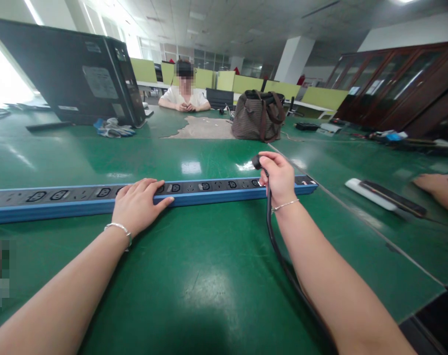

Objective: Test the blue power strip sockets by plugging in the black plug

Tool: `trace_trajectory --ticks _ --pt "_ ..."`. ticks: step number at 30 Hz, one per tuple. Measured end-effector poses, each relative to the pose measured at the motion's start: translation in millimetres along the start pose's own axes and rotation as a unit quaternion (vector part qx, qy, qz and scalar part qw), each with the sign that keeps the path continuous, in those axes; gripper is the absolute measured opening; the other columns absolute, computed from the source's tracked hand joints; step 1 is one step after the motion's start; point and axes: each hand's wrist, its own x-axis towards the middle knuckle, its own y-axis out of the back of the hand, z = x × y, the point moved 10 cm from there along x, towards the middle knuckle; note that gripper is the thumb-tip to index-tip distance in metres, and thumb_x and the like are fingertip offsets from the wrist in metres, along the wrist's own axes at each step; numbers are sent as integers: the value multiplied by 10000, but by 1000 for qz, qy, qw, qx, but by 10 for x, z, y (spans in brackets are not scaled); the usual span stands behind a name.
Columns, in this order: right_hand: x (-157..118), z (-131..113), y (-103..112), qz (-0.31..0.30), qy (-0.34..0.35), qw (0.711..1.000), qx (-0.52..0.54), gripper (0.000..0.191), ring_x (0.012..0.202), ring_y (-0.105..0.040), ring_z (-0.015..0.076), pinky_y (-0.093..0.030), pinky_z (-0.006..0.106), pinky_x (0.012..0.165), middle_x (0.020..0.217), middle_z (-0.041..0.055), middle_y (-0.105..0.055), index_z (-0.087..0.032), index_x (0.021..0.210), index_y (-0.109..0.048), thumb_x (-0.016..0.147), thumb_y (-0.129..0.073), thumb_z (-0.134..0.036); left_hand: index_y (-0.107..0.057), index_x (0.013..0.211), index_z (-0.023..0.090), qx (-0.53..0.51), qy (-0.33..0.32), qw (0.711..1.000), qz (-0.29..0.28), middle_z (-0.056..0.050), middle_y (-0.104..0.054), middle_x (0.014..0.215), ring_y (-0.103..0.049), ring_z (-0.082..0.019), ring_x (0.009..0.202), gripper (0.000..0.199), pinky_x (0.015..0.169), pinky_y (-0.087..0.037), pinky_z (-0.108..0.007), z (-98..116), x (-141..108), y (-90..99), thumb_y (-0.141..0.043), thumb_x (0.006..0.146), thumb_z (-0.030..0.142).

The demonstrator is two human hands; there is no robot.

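A: Left hand (138,204), quick?
B: Laid over the power strip (209,196), palm down. Fingers straight, side by side across the socket face; thumb wide of them, along the blue near edge. Nothing gripped.

A: Right hand (279,178)?
B: Pinching. Thumb and index narrow around the black plug (257,161), other fingers curled in. Cable (271,231) drops from it, past the wrist, along the forearm and out at the bottom.

A: Plug in a socket?
B: No, it's up in the fingers, near the strip's right end. Prongs? Can't tell, too small.

A: Strip position?
B: Lying crosswise on the green tabletop (209,276), sockets up, mixed outlet shapes. Runs out of view at left; right end shows just beyond the right hand.

A: Wrists?
B: Thin silvery bracelet on each.

A: Others around?
B: Person in a light top (185,98) across the table, hands together. Another person's hand (434,185) at the right edge; can't tell if it's holding anything. White bar (353,185) and dark slim object (392,197) side by side near it.

A: Background stuff?
B: Black computer tower (72,79) far left, work gloves (115,128) just beside its base. Brown handbag (251,116) upright beside a pale worn patch (201,129).
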Motion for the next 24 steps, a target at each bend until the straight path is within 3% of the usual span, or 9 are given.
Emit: trace_trajectory --ticks 4,12,18,24 --pt "-96 300 -201 -40 -64 997 10 136 311 -336 42 -273 164 318 428 -112 -423 -167 840 -589 746 -631 -257 -524 1289 226 -4 -4 1000 5 -84 -531 1362 -469 -276 1254 600 1078 -290 -472 4 -2 4 -362 847 598" --pt "-375 449 -789 -158 -131 975 -81 51 316 -371 62 -274 156 320 418 -104 -420 -183 828 -551 839 -524 -224 -531 1279 228 -6 -8 1000 9 -78 -544 1348 -474 -275 1244 587 1068 -296 -467 0 -1 -2 -370 849 593" --pt "-514 506 -1316 -215 -55 952 -210 126 443 -492 87 -447 219 535 526 -62 -545 -192 823 -572 838 -508 -299 -528 1280 228 -8 -7 1000 10 -82 -549 1344 -471 -269 1248 586 1061 -298 -458 -3 7 -10 -384 845 593" --pt "-442 603 -1475 -194 -24 942 -274 171 591 -574 119 -470 262 669 665 -17 -632 -200 825 -594 832 -479 -326 -534 1268 239 -12 -12 1000 15 -76 -556 1336 -476 -262 1240 575 1054 -300 -452 6 3 3 -391 842 598"
